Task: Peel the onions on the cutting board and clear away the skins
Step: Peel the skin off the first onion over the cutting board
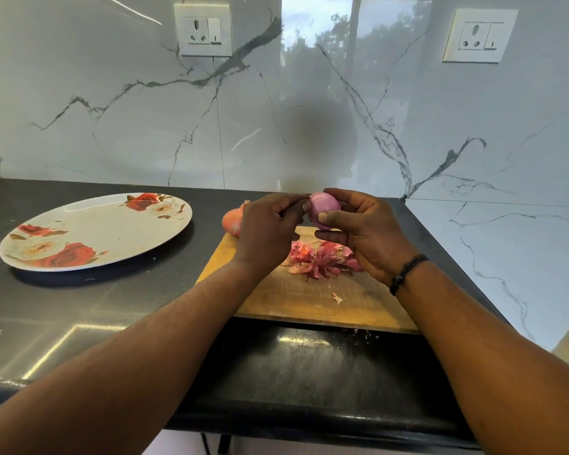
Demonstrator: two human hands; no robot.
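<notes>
A peeled purple onion (324,208) is held above the far end of the wooden cutting board (296,300). My right hand (365,234) grips it with thumb and curled fingers. My left hand (266,231) pinches at the onion's left end with its fingertips. A heap of pink-red skins (319,261) lies on the board below the hands, and one small scrap (336,297) lies nearer to me. An unpeeled orange-pink onion (232,221) sits at the board's far left corner, partly hidden by my left hand.
A large oval plate (92,231) with red rose prints lies on the dark counter (79,310) to the left. A marble wall with two sockets (203,30) (480,36) stands behind. The counter ends at a side wall on the right.
</notes>
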